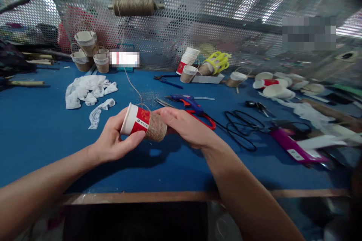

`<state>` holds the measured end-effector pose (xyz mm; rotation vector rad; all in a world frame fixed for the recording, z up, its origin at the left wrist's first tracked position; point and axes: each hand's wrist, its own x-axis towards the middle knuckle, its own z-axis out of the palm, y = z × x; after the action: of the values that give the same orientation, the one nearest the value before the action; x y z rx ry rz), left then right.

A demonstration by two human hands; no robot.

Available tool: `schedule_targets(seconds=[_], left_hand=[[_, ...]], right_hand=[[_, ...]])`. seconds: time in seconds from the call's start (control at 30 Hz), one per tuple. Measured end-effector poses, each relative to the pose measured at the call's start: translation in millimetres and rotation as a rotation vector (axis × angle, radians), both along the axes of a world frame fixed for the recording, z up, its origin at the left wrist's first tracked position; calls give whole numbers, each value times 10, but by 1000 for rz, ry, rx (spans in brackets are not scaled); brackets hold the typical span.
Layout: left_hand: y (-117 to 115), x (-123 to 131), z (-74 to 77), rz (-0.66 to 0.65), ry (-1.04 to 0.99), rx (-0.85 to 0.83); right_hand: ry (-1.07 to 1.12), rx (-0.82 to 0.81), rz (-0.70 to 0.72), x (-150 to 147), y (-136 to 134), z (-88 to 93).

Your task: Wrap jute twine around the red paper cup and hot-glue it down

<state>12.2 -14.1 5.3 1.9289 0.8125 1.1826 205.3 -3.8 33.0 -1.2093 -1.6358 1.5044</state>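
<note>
A red and white paper cup (pixel 135 119) lies tilted on its side in the air above the blue table, its open rim to the left. Brown twine (pixel 156 127) is wound around its base end. My left hand (pixel 116 140) is wrapped round the rim end, thumb below the red label. At the base end, my right hand (pixel 181 122) has its thumb and fingers closed at the wound twine. A loose strand (pixel 130 81) runs from the cup up toward a twine spool (pixel 134 6) on the mesh wall.
Behind my right hand lie a blue glue gun (pixel 188 101) and red-handled scissors (pixel 210 123). White lace pieces (pixel 85 88) are at left, twine-wrapped cups (pixel 103 63) at the back. A black cord (pixel 240 128) and purple power strip (pixel 296 147) lie at right.
</note>
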Motion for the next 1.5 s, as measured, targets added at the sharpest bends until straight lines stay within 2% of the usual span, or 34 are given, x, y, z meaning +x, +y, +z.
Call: schedule_targets(seconds=[0.13, 0.2, 0.37, 0.57, 0.87, 0.97, 1.07, 1.13, 1.33, 1.5], left_hand=[[48, -28, -10, -4, 2, 23], [80, -21, -15, -8, -20, -85], [180, 12, -67, -44, -194, -500], [194, 33, -80, -74, -293, -643], [182, 64, -54, -53, -316, -664], [166, 75, -28, -47, -266, -635], [114, 109, 6, -104, -158, -590], [70, 130, 10, -152, -79, -542], [-13, 134, -53, -212, 152, -391], [-38, 161, -53, -268, 171, -367]], right_hand=[[-59, 110, 48, 70, 14, 35], [-98, 217, 26, 83, 26, 14], [-282, 478, -68, 41, 17, -55], [-370, 561, -44, -7, -13, -75], [-391, 591, -39, -20, -21, -67], [-383, 612, -45, -13, -16, -53], [-333, 635, -42, -14, -14, -43], [-294, 606, -20, -25, -17, -47], [-148, 383, 15, -78, -29, -92], [-65, 385, -5, -93, -28, -100]])
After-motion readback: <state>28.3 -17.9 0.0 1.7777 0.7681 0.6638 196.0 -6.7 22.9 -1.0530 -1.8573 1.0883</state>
